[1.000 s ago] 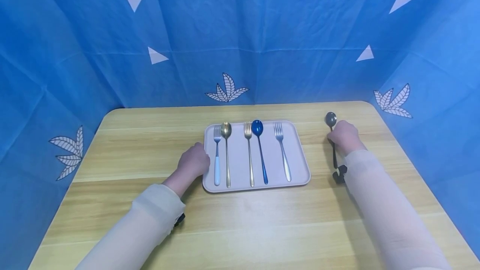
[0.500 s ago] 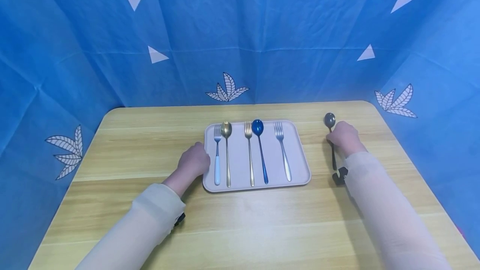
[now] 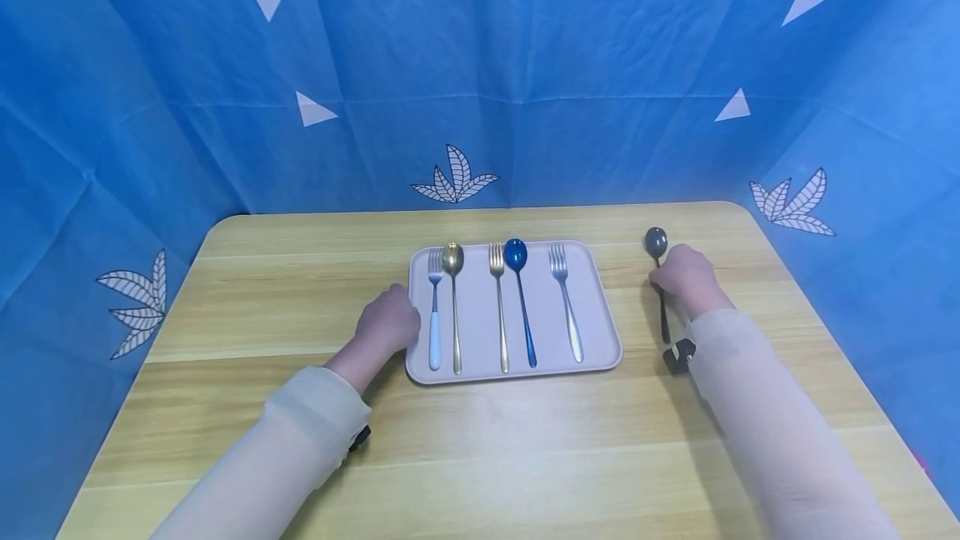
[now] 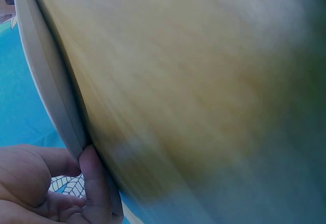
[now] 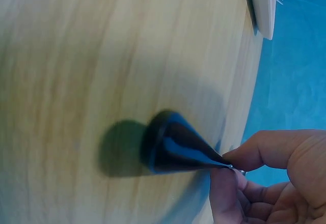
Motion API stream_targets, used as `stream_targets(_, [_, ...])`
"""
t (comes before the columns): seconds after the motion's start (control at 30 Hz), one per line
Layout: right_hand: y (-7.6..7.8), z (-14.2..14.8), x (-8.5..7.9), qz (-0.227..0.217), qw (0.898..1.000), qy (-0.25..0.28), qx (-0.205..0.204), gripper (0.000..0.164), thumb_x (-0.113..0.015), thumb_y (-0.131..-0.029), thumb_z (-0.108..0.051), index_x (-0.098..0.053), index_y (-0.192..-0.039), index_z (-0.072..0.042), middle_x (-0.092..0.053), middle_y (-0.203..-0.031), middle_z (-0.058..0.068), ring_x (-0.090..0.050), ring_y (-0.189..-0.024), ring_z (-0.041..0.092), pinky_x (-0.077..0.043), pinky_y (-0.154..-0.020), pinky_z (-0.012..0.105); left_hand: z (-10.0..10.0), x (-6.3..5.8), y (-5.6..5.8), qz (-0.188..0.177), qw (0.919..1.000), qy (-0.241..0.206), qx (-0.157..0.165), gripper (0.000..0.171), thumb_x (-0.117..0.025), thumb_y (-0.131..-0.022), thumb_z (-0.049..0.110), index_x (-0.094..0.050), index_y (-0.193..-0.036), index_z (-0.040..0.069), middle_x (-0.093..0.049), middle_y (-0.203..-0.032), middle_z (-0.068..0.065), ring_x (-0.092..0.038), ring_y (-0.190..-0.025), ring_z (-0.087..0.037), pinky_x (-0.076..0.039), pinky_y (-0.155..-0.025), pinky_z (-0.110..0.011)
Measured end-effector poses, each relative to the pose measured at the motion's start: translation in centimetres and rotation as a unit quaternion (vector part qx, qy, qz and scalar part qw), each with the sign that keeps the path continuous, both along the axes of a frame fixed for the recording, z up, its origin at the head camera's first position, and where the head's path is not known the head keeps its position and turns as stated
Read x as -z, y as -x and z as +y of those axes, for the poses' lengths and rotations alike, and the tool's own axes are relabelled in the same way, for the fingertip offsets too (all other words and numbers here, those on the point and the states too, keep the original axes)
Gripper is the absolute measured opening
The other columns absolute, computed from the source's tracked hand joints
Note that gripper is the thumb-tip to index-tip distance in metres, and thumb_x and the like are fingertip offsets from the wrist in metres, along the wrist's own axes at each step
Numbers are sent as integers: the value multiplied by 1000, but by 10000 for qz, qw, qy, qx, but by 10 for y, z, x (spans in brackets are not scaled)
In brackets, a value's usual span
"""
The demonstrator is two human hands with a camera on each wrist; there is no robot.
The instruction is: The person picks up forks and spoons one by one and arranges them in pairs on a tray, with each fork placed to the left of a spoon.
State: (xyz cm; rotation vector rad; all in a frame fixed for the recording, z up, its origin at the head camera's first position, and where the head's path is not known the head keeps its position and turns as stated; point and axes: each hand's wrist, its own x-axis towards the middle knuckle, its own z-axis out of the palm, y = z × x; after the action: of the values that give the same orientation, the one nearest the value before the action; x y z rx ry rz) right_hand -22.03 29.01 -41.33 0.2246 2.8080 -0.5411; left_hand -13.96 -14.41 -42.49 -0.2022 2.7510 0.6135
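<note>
My right hand (image 3: 684,273) pinches the handle of a black spoon (image 3: 656,242) between thumb and fingers, right of the tray; in the right wrist view the handle end (image 5: 173,147) points toward the camera, its shadow on the wood. At the tray's left edge, my left hand (image 3: 387,321) grips the rim of the pale pink tray (image 3: 600,361), thumb and finger pinching it in the left wrist view. On the tray lie a blue-handled fork (image 3: 434,340), a gold spoon (image 3: 453,258), a gold fork (image 3: 497,261), a blue spoon (image 3: 515,254) and a silver fork (image 3: 558,261).
The wooden table (image 3: 480,457) carries the tray near its middle. A blue patterned curtain (image 3: 480,48) hangs behind the table and along both sides.
My right hand and the black spoon have shifted slightly left, toward the tray. The left hand and the tray's cutlery have stayed where they were.
</note>
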Motion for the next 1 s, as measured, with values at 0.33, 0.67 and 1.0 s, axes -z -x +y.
stream_targets(0.33, [-3, -6, -2, 15, 10000, -76, -36, 21, -64, -86, -17, -54, -73, -4, -58, -75, 15, -53, -66, 26, -45, -63, 37, 0, 2, 1, -22, 10000, 17, -3, 39, -42, -99, 13, -45, -128, -14, -60, -104, -22, -58, -85, -32, -51, -74, -43])
stream_targets(0.67, [-6, -13, -6, 96, 9995, -213, -198, 20, -62, -85, -18, -54, -71, -5, -58, -73, 14, -55, -69, 29, -46, -65, 39, -1, 3, 0, -13, 10000, 4, -1, 40, -41, -99, 13, -45, -129, -14, -61, -109, -23, -59, -88, -32, -51, -77, -45])
stream_targets(1.0, [-12, -21, -15, 53, 9995, -231, -222, 22, -62, -87, -19, -55, -71, -5, -58, -69, 11, -57, -69, 29, -46, -67, 40, -1, 2, 0, -49, 10000, 19, 14, 40, -42, -100, 14, -45, -129, -13, -61, -109, -23, -59, -89, -32, -51, -78, -45])
